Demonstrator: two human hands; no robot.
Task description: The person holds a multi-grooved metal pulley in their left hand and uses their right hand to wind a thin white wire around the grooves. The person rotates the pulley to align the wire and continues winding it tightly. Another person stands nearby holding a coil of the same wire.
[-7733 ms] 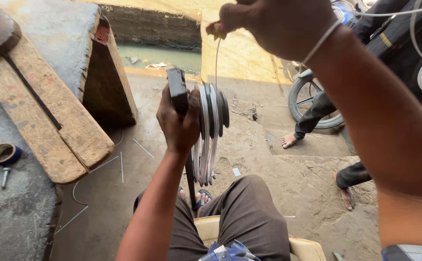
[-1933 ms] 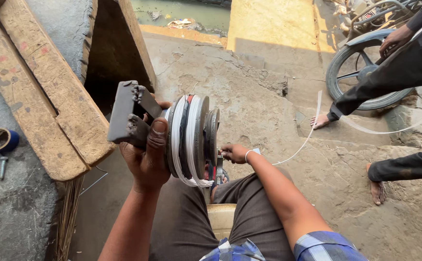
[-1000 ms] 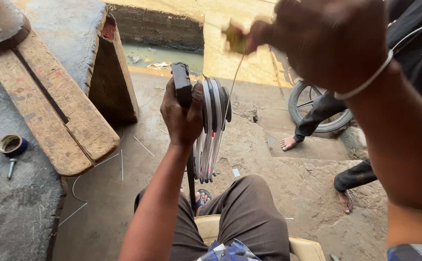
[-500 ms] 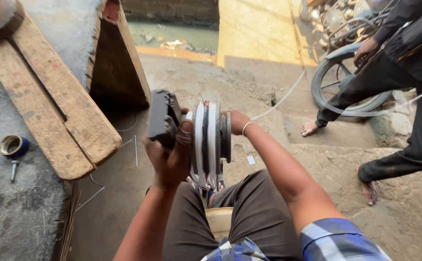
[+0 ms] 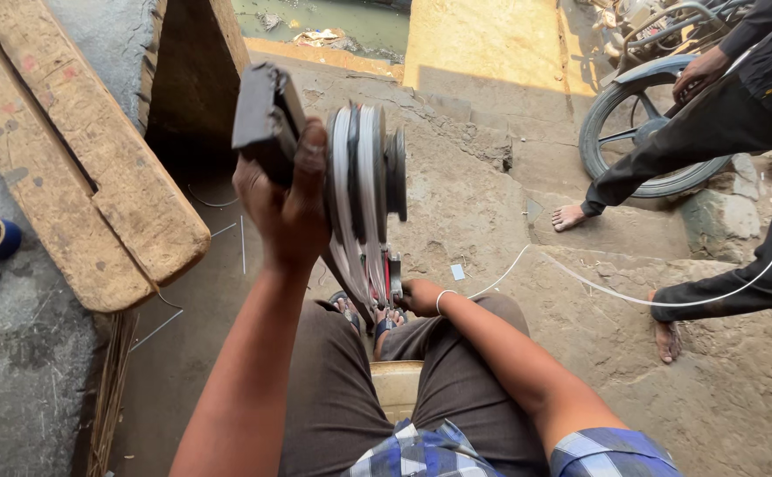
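Above the lap, a round metal reel wound with white wire (image 5: 361, 190) is gripped by its dark block by the left hand (image 5: 287, 208), while its lower edge is pinched by the right hand (image 5: 414, 297).

Beside the left hand (image 5: 287, 208), a spool (image 5: 364, 190) striped white and dark grey; below, a blue-and-white checked shirt (image 5: 501, 452) and grey-brown trousers (image 5: 333, 389).
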